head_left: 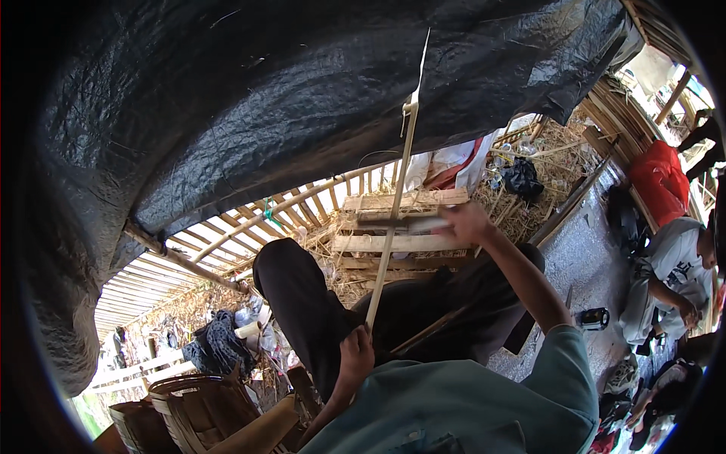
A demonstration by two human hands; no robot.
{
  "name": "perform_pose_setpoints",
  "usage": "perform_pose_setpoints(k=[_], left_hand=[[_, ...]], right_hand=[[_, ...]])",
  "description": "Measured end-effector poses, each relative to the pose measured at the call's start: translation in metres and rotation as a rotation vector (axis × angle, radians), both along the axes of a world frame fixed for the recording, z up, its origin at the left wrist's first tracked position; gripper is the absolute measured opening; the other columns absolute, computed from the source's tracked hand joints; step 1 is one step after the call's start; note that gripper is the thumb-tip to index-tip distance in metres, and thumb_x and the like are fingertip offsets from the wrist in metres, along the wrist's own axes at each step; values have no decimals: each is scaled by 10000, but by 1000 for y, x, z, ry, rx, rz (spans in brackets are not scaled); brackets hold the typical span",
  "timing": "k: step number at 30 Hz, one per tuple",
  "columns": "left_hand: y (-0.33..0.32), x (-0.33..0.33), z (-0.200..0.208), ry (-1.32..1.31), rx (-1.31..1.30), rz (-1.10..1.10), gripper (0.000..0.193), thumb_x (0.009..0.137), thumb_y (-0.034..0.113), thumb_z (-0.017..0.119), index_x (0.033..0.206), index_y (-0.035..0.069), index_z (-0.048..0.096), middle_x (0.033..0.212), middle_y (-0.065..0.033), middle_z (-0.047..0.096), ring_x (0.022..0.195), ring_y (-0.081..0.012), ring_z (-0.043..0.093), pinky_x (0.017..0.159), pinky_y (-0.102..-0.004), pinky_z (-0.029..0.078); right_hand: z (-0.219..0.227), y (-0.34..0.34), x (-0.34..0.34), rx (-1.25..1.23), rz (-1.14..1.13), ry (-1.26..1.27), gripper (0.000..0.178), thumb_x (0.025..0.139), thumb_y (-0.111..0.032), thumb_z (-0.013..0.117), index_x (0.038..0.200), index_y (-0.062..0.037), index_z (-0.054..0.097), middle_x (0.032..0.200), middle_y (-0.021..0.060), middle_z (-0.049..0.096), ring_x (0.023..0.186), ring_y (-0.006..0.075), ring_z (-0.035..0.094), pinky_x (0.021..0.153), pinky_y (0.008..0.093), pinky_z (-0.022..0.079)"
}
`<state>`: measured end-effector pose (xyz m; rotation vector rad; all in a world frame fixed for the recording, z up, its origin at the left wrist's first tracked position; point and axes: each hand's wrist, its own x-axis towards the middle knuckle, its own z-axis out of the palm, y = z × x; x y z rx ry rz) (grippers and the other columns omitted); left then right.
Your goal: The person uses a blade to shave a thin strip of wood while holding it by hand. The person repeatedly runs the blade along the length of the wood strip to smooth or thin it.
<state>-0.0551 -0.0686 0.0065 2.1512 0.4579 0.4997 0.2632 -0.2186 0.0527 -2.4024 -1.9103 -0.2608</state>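
A long, pale bamboo strip (395, 221) runs up from my lap, slightly tilted. My left hand (355, 354) is closed around its lower end. Higher up, the strip has a notch or knot, and a thin sliver (425, 57) rises from there. My right hand (465, 225) is closed on a knife (382, 222), smeared by motion. The dark blade lies across the strip's middle; whether it touches cannot be made out. A second thin stick (431, 330) lies across my dark trousers, between my knees.
A black tarp (287, 113) hangs ahead over a slatted bamboo wall (227, 238). Wooden slats (403, 244) lie on straw before my knees. Woven baskets (200, 408) stand at lower left. At right are a red bag (659, 181), a dark can (593, 318) and a seated person (669, 261).
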Motion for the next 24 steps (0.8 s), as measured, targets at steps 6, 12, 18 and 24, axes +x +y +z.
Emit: perform_pose_setpoints(k=[6, 12, 18, 24], left_hand=[[4, -14, -7, 198, -475, 71, 236, 906, 143, 405, 718, 10, 456, 540, -116, 409, 465, -251, 431, 449, -363, 367], [-20, -34, 5, 91, -35, -36, 211, 886, 105, 421, 716, -17, 455, 560, -171, 472, 485, -298, 521, 426, -369, 383], [5, -74, -46, 170, 299, -164, 98, 835, 49, 437, 751, 0, 428, 599, -179, 500, 516, -364, 526, 448, -409, 420], [-9, -104, -13, 254, 0, -206, 75, 809, 23, 464, 754, 18, 413, 584, -148, 500, 496, -317, 532, 416, -397, 413]], right_hand=[[-2, 16, -21, 109, -263, 197, 439, 796, -492, 546, 940, -78, 571, 538, 99, 570, 518, 311, 597, 506, 445, 487], [-5, -2, 76, 256, -659, 109, 463, 810, -509, 510, 948, -70, 563, 652, 161, 608, 642, 334, 628, 546, 435, 497], [-24, -6, 56, 96, 2, -307, 560, 800, -587, 470, 957, -59, 573, 791, 176, 632, 751, 338, 633, 680, 445, 509], [65, 24, 66, -57, -575, 401, 535, 810, -612, 424, 974, -131, 590, 765, 141, 638, 748, 302, 635, 651, 431, 503]])
